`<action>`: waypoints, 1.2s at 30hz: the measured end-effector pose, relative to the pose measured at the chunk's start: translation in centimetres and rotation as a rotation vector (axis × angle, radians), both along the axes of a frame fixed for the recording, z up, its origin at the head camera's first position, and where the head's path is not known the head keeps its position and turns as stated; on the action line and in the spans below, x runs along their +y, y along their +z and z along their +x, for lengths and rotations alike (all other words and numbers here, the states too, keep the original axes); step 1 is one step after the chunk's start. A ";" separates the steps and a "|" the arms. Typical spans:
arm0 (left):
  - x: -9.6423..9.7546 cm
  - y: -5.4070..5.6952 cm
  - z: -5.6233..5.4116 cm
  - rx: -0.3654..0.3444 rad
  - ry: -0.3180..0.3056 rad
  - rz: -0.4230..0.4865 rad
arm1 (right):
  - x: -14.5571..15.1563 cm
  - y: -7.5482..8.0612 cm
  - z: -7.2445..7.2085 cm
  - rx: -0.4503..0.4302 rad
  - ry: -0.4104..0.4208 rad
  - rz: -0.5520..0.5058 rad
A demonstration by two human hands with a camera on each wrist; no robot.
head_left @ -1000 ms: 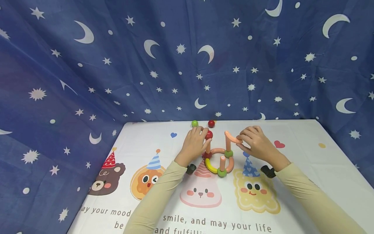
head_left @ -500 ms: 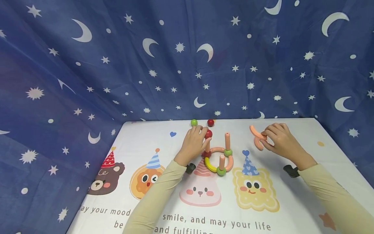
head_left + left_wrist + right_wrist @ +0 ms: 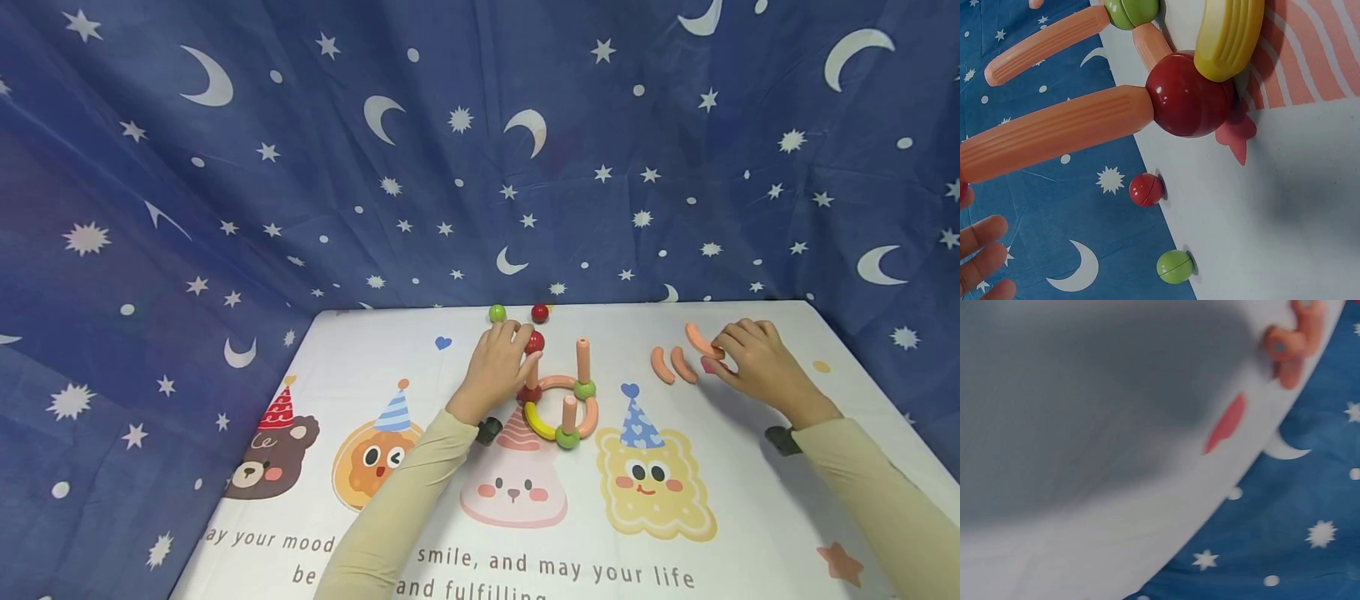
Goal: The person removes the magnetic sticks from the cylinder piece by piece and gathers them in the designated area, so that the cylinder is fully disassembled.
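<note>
My left hand (image 3: 497, 367) grips a red ball (image 3: 535, 342) at the top of an upright orange stick (image 3: 1060, 132). That stick rises from a lower red ball (image 3: 1190, 95) in a ring of curved sticks, one of them yellow (image 3: 538, 422). Two other orange sticks stand up from green balls (image 3: 585, 389) in the ring. Off to the right, my right hand (image 3: 765, 373) pinches a curved orange stick (image 3: 699, 338) by one end. Two similar curved sticks (image 3: 662, 365) lie on the cloth beside it. In the right wrist view the hand is out of sight.
A loose green ball (image 3: 497, 313) and a loose red ball (image 3: 540, 313) sit at the table's back edge. The white tablecloth (image 3: 750, 517) bears printed cartoon figures. A blue curtain (image 3: 450, 167) with moons and stars hangs behind and at the left.
My right hand has carried the curved stick away from the tall upright stick, to the right. Two curved sticks on the cloth are uncovered. The left hand stays at the red ball.
</note>
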State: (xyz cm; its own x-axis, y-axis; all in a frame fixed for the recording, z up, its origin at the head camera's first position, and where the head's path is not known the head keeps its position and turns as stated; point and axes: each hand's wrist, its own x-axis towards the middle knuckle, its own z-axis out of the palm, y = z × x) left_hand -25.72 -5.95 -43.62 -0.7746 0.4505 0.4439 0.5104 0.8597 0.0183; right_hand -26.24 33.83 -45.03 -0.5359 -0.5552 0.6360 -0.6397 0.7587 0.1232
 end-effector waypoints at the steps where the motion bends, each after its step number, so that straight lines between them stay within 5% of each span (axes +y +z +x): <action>1: 0.0 0.0 0.0 0.004 0.000 -0.002 | 0.2 -0.2 -0.1 -0.007 -0.007 0.015; 9: -0.1 0.2 0.1 -0.013 0.004 0.004 | 1.2 -1.4 -1.0 -0.133 -0.106 0.150; 15: -0.2 0.3 0.1 -0.023 0.006 0.002 | 1.7 -2.7 -2.0 -0.124 -0.097 0.232; 36: -0.1 0.3 0.2 -0.030 0.001 0.004 | 2.0 -3.9 -2.3 -0.297 -0.197 0.303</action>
